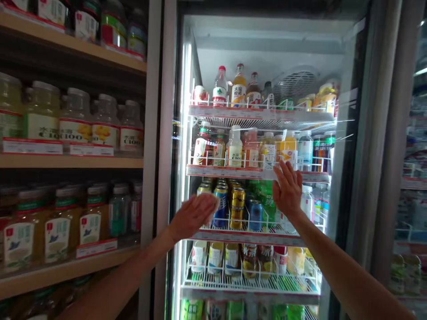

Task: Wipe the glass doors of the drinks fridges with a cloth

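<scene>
On my far left, wooden shelves (71, 161) carry rows of capped bottles (58, 226) with price strips along the edges. Next comes the lit drinks cooler (267, 113), bottles on its upper wire racks and cans lower down. My left grip (195, 214) is flattened, fingers together and pointing right, with a white cloth or wipe (216, 203) under it at the glass door (267, 40), in front of the blue and gold cans (237, 208). My right grip (287, 189) is open and empty, fingers up, before the orange bottle (288, 144); I can't tell whether its palm touches the glass. Farther right stand more stocked shelves (413, 183).
</scene>
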A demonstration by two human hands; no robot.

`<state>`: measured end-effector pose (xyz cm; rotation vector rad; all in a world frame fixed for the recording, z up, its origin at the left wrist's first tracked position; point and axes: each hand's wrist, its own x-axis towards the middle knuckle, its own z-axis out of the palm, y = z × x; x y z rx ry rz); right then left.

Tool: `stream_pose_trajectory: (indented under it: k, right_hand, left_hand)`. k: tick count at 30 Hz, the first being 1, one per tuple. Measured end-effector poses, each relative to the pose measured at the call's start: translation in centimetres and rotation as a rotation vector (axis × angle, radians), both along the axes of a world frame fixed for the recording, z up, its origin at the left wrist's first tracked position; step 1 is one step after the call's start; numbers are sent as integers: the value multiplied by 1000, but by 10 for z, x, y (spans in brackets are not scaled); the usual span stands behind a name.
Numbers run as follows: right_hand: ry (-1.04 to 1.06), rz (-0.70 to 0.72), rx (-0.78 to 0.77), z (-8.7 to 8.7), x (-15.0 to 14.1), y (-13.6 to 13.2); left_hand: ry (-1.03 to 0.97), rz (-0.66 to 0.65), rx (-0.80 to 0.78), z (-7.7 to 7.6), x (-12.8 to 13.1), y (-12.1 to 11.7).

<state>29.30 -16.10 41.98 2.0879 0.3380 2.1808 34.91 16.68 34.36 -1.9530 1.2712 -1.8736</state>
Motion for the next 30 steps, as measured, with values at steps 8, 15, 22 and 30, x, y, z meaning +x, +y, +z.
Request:
stream_pose_trajectory:
  k: [8, 15, 22, 30]
  right_hand:
    - [8, -18, 9, 0, -1, 1]
    - [-2, -4, 9, 0, -2, 3]
    - [4, 8, 10, 1, -2, 1]
    - [122, 541, -8, 10, -12, 80]
  left_hand:
    - [-67, -64, 211, 2, -7, -27]
    - [-3, -36, -401, 52, 4, -26]
    - [14, -228, -158, 40, -4, -55]
    - [190, -540, -593, 96, -10, -134]
